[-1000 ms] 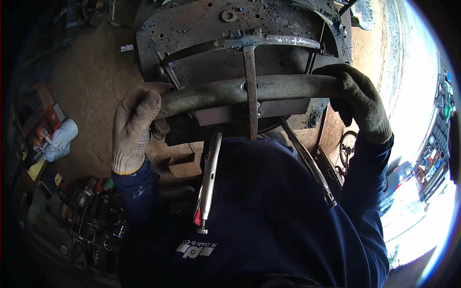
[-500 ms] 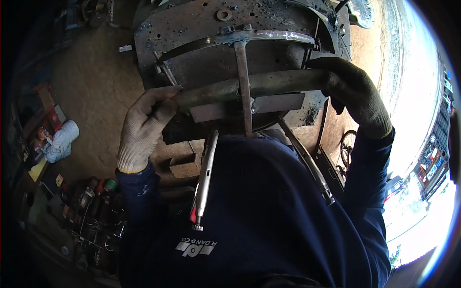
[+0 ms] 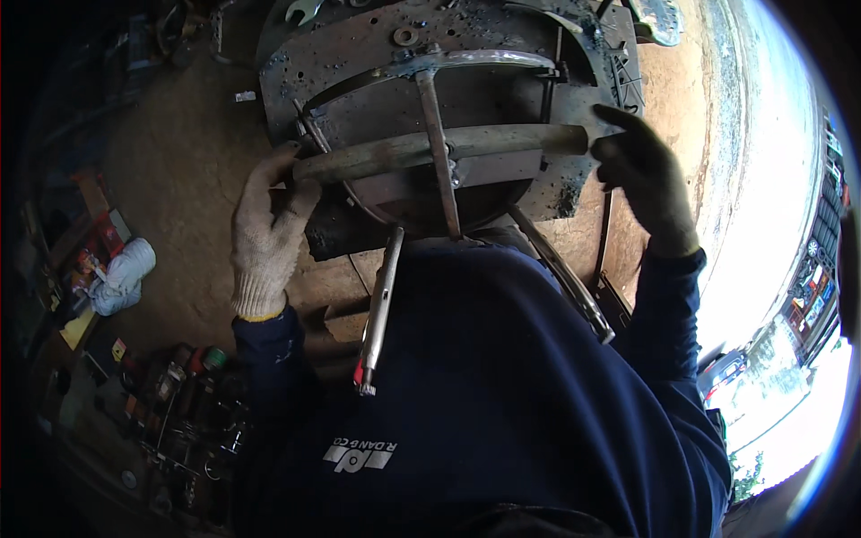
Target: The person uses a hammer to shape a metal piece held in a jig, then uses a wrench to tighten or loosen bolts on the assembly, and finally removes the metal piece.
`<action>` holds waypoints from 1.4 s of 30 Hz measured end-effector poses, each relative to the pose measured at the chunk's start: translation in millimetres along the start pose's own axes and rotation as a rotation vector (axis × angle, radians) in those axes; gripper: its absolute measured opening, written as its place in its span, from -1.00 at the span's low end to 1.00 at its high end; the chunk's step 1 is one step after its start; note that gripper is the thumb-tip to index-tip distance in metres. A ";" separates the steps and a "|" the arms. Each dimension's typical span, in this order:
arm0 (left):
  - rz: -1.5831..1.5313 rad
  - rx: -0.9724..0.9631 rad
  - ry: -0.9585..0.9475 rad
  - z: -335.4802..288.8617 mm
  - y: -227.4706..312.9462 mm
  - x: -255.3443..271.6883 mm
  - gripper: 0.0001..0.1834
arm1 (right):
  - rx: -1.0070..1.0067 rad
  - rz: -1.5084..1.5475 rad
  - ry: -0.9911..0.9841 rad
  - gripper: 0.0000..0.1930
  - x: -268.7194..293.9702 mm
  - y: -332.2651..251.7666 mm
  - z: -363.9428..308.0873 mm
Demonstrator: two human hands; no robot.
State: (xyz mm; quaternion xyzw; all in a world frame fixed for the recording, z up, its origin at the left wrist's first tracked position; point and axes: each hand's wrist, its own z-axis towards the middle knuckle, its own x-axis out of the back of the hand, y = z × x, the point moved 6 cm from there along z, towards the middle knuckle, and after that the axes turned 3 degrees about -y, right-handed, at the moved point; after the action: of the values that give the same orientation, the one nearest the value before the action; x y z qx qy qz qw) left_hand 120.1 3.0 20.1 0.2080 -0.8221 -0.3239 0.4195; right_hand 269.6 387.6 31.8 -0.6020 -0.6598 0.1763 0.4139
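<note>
On the steel bench point(image 3: 574, 193), a curved pipe point(image 3: 439, 151) lies across a jig. Left hand point(image 3: 265, 235) grip closed on its left end; right hand point(image 3: 642, 170) open, fingers just off the other end. Step: seating the pipe. Next likely needs a right-hand regrasp.

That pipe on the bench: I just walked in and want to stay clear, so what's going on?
A person in gloves is working a metal pipe lying across a round steel bench. The left hand grips the pipe's left end. The right hand is open beside its right end, apparently not gripping. Locking pliers hang off the bench's near edge.
</note>
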 end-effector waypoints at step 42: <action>-0.934 -0.712 0.394 79.4 266.7 180.0 -0.65 | 0.908 -0.271 0.052 -0.52 -101.9 -243.5 -139.4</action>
State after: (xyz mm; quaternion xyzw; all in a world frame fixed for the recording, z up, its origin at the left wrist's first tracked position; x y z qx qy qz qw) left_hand -65.1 108.6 273.8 0.4490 -0.3931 -0.6831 0.4210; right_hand 210.6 202.9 258.8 -0.2727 -0.5781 0.3761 0.6708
